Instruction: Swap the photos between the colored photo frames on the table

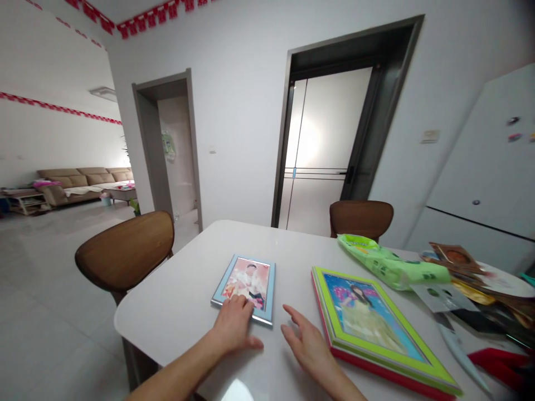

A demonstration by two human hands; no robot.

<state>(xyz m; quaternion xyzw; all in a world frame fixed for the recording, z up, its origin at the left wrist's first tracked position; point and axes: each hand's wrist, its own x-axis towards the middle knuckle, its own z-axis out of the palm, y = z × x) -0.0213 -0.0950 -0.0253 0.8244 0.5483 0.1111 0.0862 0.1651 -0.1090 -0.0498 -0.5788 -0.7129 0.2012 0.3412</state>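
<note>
A small light-blue picture frame [271, 289] lies face up on the white table, a photo with a pink background inside it. My left hand [236, 326] rests on the frame's near edge, fingers laid over it and thumb out to the side. Just right of that frame, my right hand [306, 345] hovers with its thumb and fingers apart, holding nothing. Beyond it lies a larger picture frame [368, 312] with a lime-green border and a picture of a person in a pale dress. This one sits on top of a red-edged frame [393, 373].
A green plastic packet [393, 264] lies behind the large frames. Clutter, including a pale curved tool [463, 351] and a red item [501, 365], covers the table's right side. Brown chairs [129, 250] stand left and behind the white table [184, 295].
</note>
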